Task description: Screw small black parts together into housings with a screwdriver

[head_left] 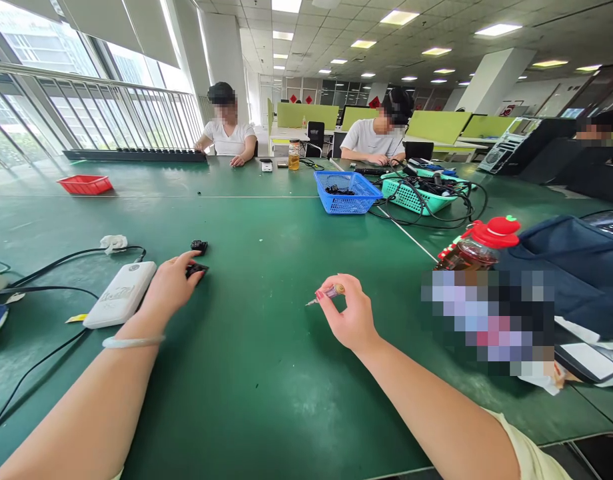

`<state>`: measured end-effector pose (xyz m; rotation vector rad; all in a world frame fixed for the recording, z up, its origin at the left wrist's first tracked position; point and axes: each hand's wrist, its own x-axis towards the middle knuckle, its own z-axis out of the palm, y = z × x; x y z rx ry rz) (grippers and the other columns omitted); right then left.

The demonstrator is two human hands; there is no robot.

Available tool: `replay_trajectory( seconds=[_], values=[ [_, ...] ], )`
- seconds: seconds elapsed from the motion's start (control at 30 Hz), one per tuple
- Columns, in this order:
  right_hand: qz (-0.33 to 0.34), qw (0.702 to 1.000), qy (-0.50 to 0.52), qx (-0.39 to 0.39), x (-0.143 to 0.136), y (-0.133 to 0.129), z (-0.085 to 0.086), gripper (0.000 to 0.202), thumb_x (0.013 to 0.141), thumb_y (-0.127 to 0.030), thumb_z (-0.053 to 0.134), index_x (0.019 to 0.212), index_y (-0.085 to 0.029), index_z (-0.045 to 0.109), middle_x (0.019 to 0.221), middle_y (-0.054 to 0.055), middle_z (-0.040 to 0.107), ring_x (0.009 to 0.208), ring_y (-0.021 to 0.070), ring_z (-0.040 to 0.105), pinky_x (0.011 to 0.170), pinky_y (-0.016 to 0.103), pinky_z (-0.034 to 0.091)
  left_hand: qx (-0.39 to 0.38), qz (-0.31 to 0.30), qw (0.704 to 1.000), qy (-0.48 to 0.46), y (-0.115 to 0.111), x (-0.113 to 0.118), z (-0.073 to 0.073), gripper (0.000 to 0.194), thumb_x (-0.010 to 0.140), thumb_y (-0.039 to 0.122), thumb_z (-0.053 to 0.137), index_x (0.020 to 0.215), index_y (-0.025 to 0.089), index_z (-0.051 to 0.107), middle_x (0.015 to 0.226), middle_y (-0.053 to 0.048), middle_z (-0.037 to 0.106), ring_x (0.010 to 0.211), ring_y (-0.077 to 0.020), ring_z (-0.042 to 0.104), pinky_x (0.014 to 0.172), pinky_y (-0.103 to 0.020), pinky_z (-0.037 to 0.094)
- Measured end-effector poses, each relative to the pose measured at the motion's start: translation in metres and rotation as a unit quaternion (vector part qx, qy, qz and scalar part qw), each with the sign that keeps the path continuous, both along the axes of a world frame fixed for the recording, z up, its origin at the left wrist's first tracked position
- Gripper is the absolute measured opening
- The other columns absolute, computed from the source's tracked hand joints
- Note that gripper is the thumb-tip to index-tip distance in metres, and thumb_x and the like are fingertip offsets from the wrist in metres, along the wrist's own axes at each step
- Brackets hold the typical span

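Note:
My right hand (349, 313) pinches a small screwdriver (332, 292) with a pinkish, see-through handle. Its thin tip points left, a little above the green table (266, 360). On the left, my left hand (172, 283) has its thumb and fingers closed around a small black part (195, 270) at the tabletop. Just beyond the fingertips lies another small black piece (199, 247). The exact kind of both black pieces is too small to make out. Beside my left wrist rests a white power bank (120, 293) with a cable plugged into its far end.
Farther off stand a blue basket (349, 203) with black parts, a green basket (411, 197) heaped with cables, and a red tray (85, 185). A red-lidded bottle (479, 247) and a dark blue bag (571, 267) are at the right. Two people sit across the table.

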<state>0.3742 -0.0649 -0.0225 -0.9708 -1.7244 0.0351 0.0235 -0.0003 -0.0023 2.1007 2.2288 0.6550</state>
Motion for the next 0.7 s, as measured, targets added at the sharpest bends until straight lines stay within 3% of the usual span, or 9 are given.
replay_trajectory(
  seconds=[0.1, 0.2, 0.3, 0.47, 0.7],
  values=[
    [-0.005, 1.000, 0.001, 0.008, 0.000, 0.000, 0.000, 0.008, 0.090, -0.019, 0.058, 0.088, -0.025, 0.055, 0.074, -0.001, 0.070, 0.073, 0.0185, 0.066, 0.088, 0.043, 0.055, 0.029, -0.117, 0.992, -0.033, -0.015, 0.050, 0.003, 0.045, 0.090, 0.028, 0.053, 0.133, 0.019, 0.058, 0.115, -0.010, 0.070, 0.111, -0.0287, 0.062, 0.103, -0.045, 0.047],
    [-0.010, 1.000, 0.020, 0.009, 0.000, 0.000, 0.000, 0.007, 0.090, -0.019, 0.058, 0.089, -0.025, 0.056, 0.077, 0.000, 0.071, 0.074, 0.0187, 0.067, 0.083, 0.040, 0.058, 0.028, -0.257, 0.964, -0.060, -0.035, 0.102, 0.000, 0.040, 0.093, 0.022, 0.048, 0.132, 0.023, 0.058, 0.119, -0.008, 0.068, 0.111, -0.0248, 0.061, 0.102, -0.043, 0.049],
    [-0.014, 0.999, 0.042, 0.020, 0.001, -0.001, 0.000, 0.008, 0.090, -0.018, 0.059, 0.091, -0.025, 0.056, 0.078, 0.000, 0.071, 0.075, 0.0183, 0.068, 0.086, 0.041, 0.059, 0.015, -0.324, 0.942, -0.089, -0.049, 0.131, -0.006, 0.042, 0.095, 0.019, 0.045, 0.135, 0.026, 0.055, 0.117, -0.006, 0.068, 0.110, -0.0226, 0.062, 0.098, -0.040, 0.052],
    [0.039, 0.995, 0.073, 0.055, 0.001, -0.003, -0.003, 0.014, 0.090, -0.013, 0.059, 0.097, -0.025, 0.056, 0.080, 0.000, 0.071, 0.071, 0.0169, 0.071, 0.098, 0.049, 0.056, -0.009, -0.318, 0.938, -0.137, -0.049, 0.141, -0.017, 0.047, 0.093, 0.015, 0.051, 0.138, 0.028, 0.052, 0.116, -0.004, 0.069, 0.109, -0.0215, 0.063, 0.100, -0.041, 0.052],
    [0.105, 0.990, 0.074, 0.063, -0.003, -0.005, -0.005, 0.021, 0.087, -0.008, 0.061, 0.099, -0.024, 0.056, 0.084, 0.000, 0.074, 0.076, 0.0174, 0.074, 0.097, 0.049, 0.057, -0.049, -0.347, 0.922, -0.167, -0.044, 0.146, -0.029, 0.049, 0.092, 0.015, 0.055, 0.139, 0.029, 0.051, 0.119, -0.003, 0.069, 0.109, -0.0206, 0.063, 0.102, -0.040, 0.051]
  ],
)
